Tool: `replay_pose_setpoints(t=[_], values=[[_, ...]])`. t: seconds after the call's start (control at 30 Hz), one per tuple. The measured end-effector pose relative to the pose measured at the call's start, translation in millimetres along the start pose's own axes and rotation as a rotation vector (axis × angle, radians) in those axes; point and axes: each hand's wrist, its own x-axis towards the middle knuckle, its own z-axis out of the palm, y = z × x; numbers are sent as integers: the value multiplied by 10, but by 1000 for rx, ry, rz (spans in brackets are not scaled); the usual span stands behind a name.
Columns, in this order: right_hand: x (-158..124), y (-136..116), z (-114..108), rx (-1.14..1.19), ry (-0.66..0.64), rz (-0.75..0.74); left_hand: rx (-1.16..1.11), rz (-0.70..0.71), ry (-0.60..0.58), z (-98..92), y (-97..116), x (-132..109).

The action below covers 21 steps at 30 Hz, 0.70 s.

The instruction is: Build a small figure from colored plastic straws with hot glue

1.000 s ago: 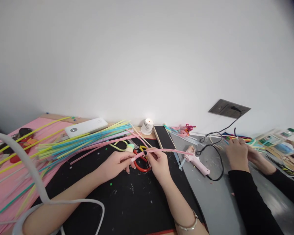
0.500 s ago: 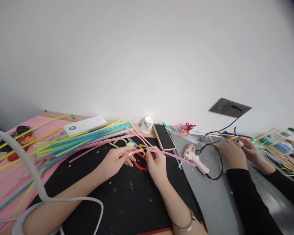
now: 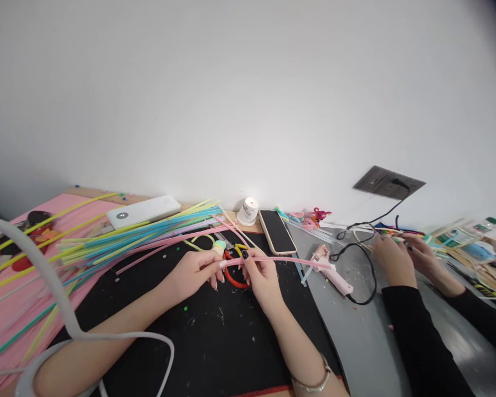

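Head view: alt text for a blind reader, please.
The left hand and right hand hold a pink strip over a black mat. Colourful strips lie at left; a pink glue gun and co-worker's hands are at right.

one camera is looking forward and down from the wearer's head; pale wall (image 3: 231, 99) is filling the upper half, black mat (image 3: 215, 347) is lying close below.

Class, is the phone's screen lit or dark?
Dark: the phone lies face up, its screen plain black. Whether it's switched off, I cannot tell.
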Motion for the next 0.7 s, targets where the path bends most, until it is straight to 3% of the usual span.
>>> replay_pose_setpoints(t=[0.33, 0.57, 0.7], values=[[9, 2, -46, -502, 17, -205, -15, -82, 32, 66, -16, -31], [7, -19, -42, -586, 36, -275, 14, -71, 81, 98, -5, -34], [13, -2, -54, -527, 60, -232, 42, -14, 58, 68, 14, -30]])
